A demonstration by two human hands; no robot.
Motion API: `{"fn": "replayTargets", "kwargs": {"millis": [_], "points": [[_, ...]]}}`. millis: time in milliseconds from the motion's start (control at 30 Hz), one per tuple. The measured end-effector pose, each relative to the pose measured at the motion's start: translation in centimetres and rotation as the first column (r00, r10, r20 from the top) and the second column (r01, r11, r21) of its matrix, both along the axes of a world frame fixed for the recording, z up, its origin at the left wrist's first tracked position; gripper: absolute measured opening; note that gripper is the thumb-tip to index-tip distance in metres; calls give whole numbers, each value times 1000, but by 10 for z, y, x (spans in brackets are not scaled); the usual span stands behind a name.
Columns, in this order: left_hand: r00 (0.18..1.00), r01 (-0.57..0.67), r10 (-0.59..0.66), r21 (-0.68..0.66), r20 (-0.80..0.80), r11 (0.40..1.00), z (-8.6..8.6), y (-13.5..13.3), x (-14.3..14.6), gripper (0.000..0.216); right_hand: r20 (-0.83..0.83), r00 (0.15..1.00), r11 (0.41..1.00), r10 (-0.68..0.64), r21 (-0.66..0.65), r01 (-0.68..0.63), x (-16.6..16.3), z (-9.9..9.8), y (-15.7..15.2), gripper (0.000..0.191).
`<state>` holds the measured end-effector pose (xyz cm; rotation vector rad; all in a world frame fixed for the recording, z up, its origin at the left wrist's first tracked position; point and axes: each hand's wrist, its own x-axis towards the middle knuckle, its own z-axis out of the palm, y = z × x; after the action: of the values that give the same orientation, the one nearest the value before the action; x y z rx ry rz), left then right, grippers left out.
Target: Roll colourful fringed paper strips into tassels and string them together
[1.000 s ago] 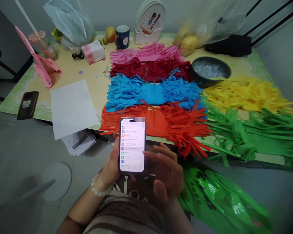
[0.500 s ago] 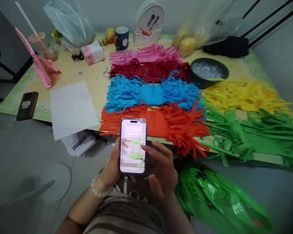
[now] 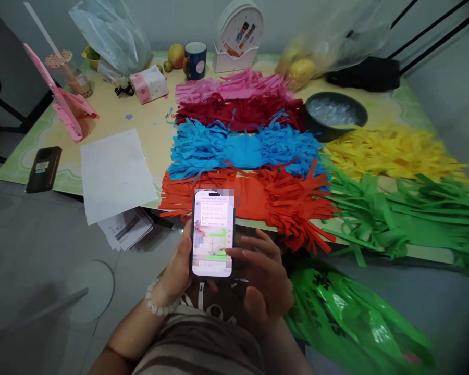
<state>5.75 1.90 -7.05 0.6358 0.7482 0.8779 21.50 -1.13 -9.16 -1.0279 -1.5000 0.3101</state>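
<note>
My left hand (image 3: 176, 268) is wrapped round a smartphone (image 3: 212, 234) held upright over my lap, its screen lit with a chat of green and white bubbles. Beside it, my right hand (image 3: 266, 278) has its fingers spread, one fingertip at the screen's right edge. Just beyond the phone lies an orange-red bundle of fringed strips (image 3: 250, 195) at the table's front edge. Behind that come a blue fringed bundle (image 3: 244, 150), a dark red one (image 3: 242, 114) and a pink one (image 3: 254, 86). Fringed bundles in yellow (image 3: 391, 153) and green (image 3: 422, 213) lie to the right.
On the table's left are a white sheet (image 3: 115, 174), a dark phone (image 3: 44, 169) and a pink stand (image 3: 64, 104). A mug (image 3: 196, 61) and tissue pack (image 3: 149, 85) stand behind. A dark bowl (image 3: 336, 114) sits right; a green plastic bag (image 3: 347, 312) hangs below.
The chat on the screen has scrolled, its bubbles now elsewhere. My right hand has shifted slightly down and right, the pointing finger lower on the screen. My left hand stays on the phone.
</note>
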Motion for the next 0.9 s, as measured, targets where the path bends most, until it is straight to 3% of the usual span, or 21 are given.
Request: {"fn": "replayTargets", "kwargs": {"millis": [200, 900], "points": [[1000, 5, -6, 35, 27, 999, 1, 0, 1, 69, 6, 1000, 998, -15, -58, 16, -1, 0, 0, 38], [995, -10, 8, 27, 96, 1000, -3, -1, 1, 73, -42, 999, 997, 22, -70, -25, -2, -3, -1, 42]]}}
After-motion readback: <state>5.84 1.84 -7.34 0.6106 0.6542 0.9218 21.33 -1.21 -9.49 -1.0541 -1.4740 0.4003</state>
